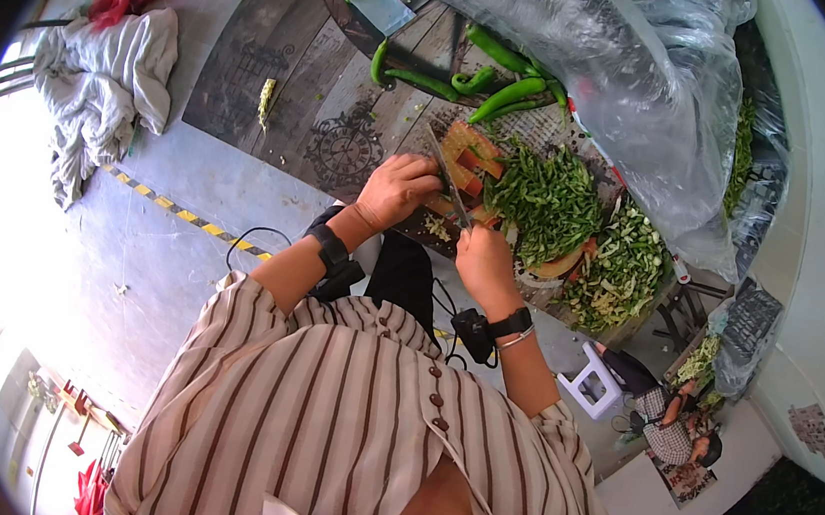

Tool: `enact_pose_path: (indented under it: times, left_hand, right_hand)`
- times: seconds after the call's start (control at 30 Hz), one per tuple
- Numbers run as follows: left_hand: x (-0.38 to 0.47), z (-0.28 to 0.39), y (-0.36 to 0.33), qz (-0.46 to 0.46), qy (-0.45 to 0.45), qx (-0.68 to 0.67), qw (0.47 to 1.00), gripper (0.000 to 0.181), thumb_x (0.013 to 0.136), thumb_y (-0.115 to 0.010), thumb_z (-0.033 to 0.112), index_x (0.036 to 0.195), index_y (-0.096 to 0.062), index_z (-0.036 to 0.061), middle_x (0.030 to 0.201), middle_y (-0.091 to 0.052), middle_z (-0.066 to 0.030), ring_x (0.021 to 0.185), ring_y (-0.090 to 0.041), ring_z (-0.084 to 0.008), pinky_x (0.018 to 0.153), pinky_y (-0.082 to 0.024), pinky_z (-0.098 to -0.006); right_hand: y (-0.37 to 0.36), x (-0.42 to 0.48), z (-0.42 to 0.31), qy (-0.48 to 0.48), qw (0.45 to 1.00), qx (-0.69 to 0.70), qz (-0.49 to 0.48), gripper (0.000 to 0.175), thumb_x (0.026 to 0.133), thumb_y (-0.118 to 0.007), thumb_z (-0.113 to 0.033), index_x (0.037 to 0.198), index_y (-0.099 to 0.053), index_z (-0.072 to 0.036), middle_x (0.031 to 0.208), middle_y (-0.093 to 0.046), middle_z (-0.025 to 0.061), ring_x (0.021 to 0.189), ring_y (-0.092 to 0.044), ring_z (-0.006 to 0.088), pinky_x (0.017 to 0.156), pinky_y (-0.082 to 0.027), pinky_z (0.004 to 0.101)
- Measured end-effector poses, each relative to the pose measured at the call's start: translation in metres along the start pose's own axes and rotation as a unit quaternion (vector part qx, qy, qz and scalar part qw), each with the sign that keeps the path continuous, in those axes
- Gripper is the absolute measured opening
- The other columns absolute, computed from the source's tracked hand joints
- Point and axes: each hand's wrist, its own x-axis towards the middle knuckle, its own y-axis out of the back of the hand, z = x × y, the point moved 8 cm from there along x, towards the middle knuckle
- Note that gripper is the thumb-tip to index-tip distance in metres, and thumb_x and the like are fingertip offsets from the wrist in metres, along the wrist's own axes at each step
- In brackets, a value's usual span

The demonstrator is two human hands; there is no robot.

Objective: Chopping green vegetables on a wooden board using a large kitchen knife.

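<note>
My right hand (485,265) grips the handle of a kitchen knife (448,178), its blade pointing away from me over an orange-brown cutting board (462,140). Just left of the blade, my left hand (401,190) rests with curled fingers; whatever lies under them is hidden. A heap of sliced green chili peppers (545,203) covers the board's right part. Beside it, nearer the table corner, lies a paler pile of chopped peppers (618,272). Several whole green chili peppers (508,98) lie beyond the board, and pale scraps (437,226) sit near its front edge.
Clear plastic sheeting (627,76) is bunched over the far right of the wood-patterned table (284,40). A pepper core (266,102) lies at left. Grey cloth (112,67) hangs beyond the table's left end. At lower right are a white plastic stool (592,382) and another person (666,424).
</note>
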Motion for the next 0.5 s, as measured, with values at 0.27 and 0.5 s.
enact_pose_path:
  times: [0.27,0.5]
  left_hand:
    - [0.002,0.001,-0.003,-0.010,-0.002,-0.012,1.000,0.025,0.061,-0.067,0.008,0.085,-0.061,0.0113,0.093,-0.057,-0.0029,0.089,-0.055,-0.0244,0.076,-0.044,-0.0345]
    - [0.001,0.002,0.002,0.007,0.002,-0.025,1.000,0.025,0.061,-0.066,0.006,0.084,-0.061,0.0106,0.092,-0.057,-0.0040,0.089,-0.055,-0.0250,0.077,-0.045,-0.0348]
  right_hand:
    - [-0.009,0.018,-0.003,0.009,1.000,0.001,0.021,0.019,0.082,-0.051,-0.013,0.074,-0.057,0.003,0.067,-0.058,0.0229,0.064,-0.057,0.0398,0.058,-0.046,0.0464]
    - [-0.008,0.027,0.013,0.010,0.994,0.075,0.079,0.024,0.081,-0.054,-0.014,0.070,-0.057,0.007,0.063,-0.055,0.0248,0.062,-0.055,0.0420,0.056,-0.043,0.0462]
